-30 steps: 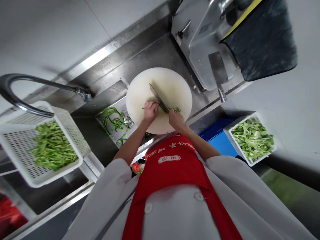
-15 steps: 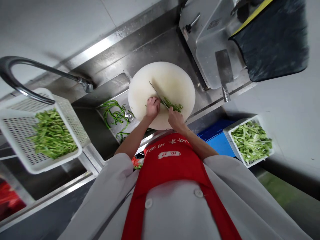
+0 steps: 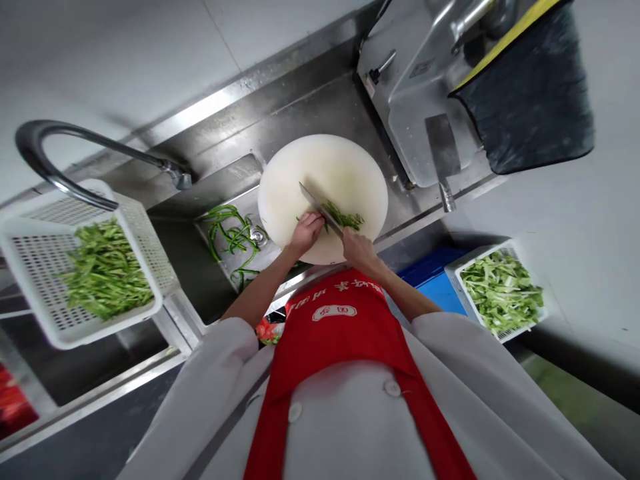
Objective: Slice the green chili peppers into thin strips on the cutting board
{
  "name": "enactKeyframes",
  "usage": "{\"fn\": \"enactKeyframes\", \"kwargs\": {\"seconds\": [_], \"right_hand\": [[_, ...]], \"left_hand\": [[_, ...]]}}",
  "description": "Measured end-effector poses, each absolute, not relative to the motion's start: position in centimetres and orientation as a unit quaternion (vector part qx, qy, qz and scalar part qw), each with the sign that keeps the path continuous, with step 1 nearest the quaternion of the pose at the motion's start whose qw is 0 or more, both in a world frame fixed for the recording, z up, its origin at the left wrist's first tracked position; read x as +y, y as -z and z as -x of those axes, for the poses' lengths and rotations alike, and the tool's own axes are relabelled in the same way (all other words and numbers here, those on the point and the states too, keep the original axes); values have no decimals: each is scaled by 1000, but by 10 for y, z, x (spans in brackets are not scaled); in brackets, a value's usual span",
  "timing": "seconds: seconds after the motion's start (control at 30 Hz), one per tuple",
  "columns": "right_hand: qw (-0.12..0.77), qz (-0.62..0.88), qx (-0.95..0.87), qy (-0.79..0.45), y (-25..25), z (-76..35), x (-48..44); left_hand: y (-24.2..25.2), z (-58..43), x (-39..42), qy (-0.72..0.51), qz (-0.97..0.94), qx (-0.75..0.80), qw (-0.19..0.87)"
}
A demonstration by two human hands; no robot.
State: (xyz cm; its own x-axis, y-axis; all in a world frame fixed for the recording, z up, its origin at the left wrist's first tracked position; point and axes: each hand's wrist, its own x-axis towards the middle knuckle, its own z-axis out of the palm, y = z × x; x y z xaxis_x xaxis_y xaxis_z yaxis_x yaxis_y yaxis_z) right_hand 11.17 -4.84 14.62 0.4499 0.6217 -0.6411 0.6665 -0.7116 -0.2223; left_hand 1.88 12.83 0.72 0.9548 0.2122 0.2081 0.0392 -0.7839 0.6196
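Note:
My right hand (image 3: 359, 249) is wrapped around the handle of a kitchen knife (image 3: 318, 205), whose blade slants up and left over a round white cutting board (image 3: 287, 167). Close against the blade's left side, my left hand (image 3: 307, 231) has its fingers curled down on a green pepper, mostly hidden beneath them. A small heap of cut green pepper strips (image 3: 346, 217) lies on the board, right of the blade. Long whole green peppers (image 3: 233, 235) lie loose in the sink to the left of the board.
At left, a white basket (image 3: 163, 267) holds green strips, under a curved faucet (image 3: 65, 180). A cleaver (image 3: 442, 147) rests on a metal slicing machine (image 3: 407, 100) at right. Below it stand a blue bin (image 3: 440, 293) and a basket of chopped leafy greens (image 3: 501, 292).
The knife blade has tilted and shows more of its flat side. My left hand stays beside it, fingers slightly shifted. The whole view has moved a little.

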Motion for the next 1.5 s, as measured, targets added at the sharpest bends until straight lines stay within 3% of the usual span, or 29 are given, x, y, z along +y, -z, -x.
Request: {"fn": "enactKeyframes", "kwargs": {"seconds": [0.43, 1.23, 1.5], "right_hand": [[76, -840, 394, 364, -158, -92, -66], [3, -853, 356, 381, -132, -91, -46], [31, -851, 392, 348, -137, -102, -55]], "left_hand": [[0, -5, 111, -155, -933, 123, 299], [-7, 10, 125, -173, -918, 194, 300], [-7, 35, 110, -165, -914, 200, 312]]}}
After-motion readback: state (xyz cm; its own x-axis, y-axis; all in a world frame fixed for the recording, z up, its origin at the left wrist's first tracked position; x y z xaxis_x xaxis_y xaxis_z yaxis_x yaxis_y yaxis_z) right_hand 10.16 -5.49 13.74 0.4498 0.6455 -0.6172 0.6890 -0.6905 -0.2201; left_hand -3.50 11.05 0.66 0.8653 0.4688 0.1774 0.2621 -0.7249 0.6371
